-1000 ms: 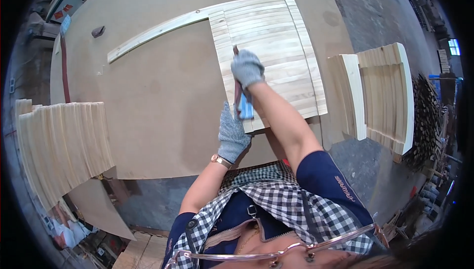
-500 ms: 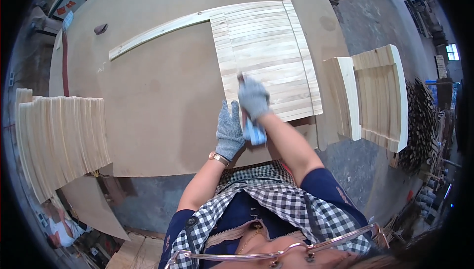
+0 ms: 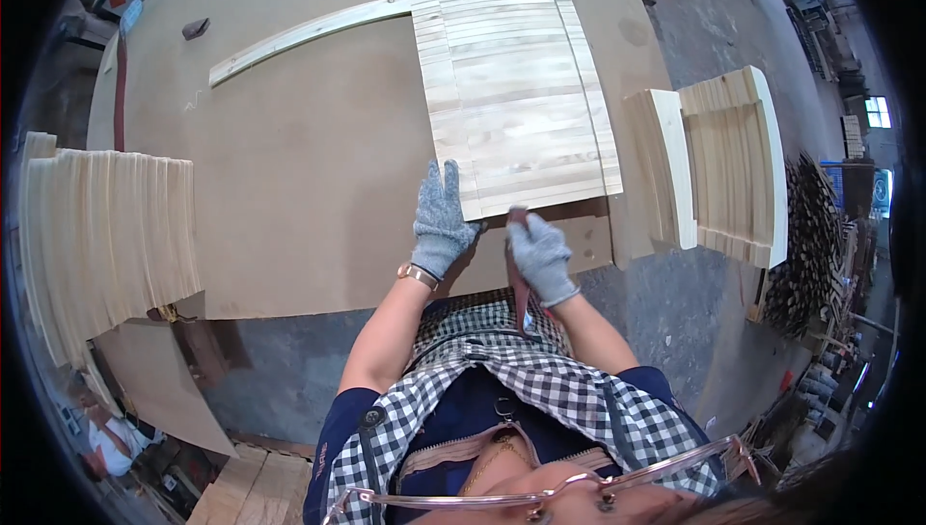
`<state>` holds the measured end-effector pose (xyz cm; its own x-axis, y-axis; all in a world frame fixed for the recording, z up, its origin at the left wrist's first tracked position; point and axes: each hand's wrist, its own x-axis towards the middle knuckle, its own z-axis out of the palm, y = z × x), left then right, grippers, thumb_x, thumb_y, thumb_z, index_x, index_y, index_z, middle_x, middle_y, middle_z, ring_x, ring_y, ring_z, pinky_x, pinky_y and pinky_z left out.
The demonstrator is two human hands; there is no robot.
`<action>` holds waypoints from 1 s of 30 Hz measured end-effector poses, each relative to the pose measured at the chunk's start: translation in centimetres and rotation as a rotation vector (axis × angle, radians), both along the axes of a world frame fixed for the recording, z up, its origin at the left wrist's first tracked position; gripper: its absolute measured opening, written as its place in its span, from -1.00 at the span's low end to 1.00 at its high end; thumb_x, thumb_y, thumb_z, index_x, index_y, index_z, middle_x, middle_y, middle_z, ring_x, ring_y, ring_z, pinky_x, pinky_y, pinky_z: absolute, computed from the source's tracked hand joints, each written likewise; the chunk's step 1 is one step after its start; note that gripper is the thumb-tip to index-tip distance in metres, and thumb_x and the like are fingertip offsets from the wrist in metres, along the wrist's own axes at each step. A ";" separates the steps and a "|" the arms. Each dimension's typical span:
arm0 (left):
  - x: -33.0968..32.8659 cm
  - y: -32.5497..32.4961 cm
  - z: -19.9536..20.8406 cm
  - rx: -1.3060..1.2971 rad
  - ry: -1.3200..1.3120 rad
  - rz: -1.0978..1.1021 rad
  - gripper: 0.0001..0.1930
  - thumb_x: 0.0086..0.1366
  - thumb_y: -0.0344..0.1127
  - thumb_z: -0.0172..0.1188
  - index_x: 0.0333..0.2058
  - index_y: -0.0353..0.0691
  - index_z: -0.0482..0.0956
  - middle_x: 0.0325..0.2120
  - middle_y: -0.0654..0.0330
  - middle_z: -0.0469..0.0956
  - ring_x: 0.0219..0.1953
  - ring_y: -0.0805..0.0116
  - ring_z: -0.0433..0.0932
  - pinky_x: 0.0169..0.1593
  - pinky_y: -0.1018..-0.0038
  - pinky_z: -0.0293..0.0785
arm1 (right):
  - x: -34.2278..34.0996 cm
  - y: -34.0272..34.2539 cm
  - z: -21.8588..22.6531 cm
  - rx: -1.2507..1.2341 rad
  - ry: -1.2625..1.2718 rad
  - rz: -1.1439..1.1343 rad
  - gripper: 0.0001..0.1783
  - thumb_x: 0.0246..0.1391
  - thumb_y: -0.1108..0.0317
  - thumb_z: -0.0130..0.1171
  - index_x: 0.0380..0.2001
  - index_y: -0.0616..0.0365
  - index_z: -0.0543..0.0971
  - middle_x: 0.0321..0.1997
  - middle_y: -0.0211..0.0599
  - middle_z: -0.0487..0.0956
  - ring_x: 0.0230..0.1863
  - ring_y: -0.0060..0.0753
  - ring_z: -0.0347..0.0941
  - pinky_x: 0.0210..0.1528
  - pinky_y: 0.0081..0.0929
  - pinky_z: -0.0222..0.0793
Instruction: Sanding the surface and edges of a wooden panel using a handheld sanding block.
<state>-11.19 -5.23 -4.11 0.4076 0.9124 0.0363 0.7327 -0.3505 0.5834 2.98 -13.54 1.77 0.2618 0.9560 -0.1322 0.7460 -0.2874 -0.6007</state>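
Note:
Pale wooden slats (image 3: 526, 91) lie side by side on the brown worktable, forming a flat panel with an even left edge. My left hand (image 3: 441, 221), in a grey knitted glove, rests at the panel's lower left corner, its fingers stretched along the edge. Just off the panel's near edge, my right hand (image 3: 543, 257), gloved alike, is closed around a reddish-brown strip (image 3: 519, 289) that looks like abrasive cloth. One end of the strip sticks out above the fist; the rest hangs toward my apron.
A long wooden batten (image 3: 309, 35) runs left from the panel's far edge. Stacks of curved slats stand at left (image 3: 106, 236) and right (image 3: 728, 163). A small dark brown block (image 3: 196, 29) lies on the worktable (image 3: 309, 178). Another reddish strip (image 3: 121, 91) is at far left.
My right hand has moved from the panel's left part toward me and slightly right, off the near edge, keeping the strip. My left hand stays by the corner. The view has shifted slightly.

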 end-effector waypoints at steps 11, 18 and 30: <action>0.5 0.3 -1.3 0.067 -0.036 -0.030 -0.11 -0.06 -0.02 0.17 0.15 -0.42 -0.02 0.15 -0.18 0.02 0.21 -0.03 0.01 0.26 0.28 -0.10 | -3.0 5.9 0.1 -0.202 -0.012 -0.023 -0.60 -0.09 0.27 0.02 -0.16 0.26 0.41 -0.31 0.13 0.47 -0.27 0.08 0.43 -0.20 -0.17 0.33; -1.0 0.4 -2.4 -0.210 -0.042 0.107 -0.19 0.05 -0.06 0.12 0.16 -0.40 -0.01 0.16 -0.13 0.05 0.22 0.02 0.01 0.27 0.30 -0.12 | -3.9 12.2 -6.3 0.087 -0.221 0.069 -0.80 -0.09 0.47 -0.16 -0.38 0.28 0.41 -0.43 0.03 0.44 -0.43 -0.08 0.42 -0.38 -0.25 0.35; -1.8 -0.5 -4.0 -0.211 0.056 0.090 -0.02 -0.10 0.05 0.22 0.18 -0.39 -0.05 0.18 -0.13 -0.01 0.24 0.03 -0.05 0.28 0.34 -0.18 | -3.7 8.5 -5.4 -0.074 -0.215 0.153 -0.71 -0.11 0.34 -0.07 -0.34 0.33 0.45 -0.34 0.02 0.49 -0.30 -0.02 0.44 -0.23 -0.20 0.32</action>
<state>-12.95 -5.73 -8.15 0.3201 0.9303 -0.1793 0.7890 -0.1570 0.5940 -0.77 -5.06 -3.64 0.1445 0.9764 -0.1608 0.8921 -0.1988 -0.4057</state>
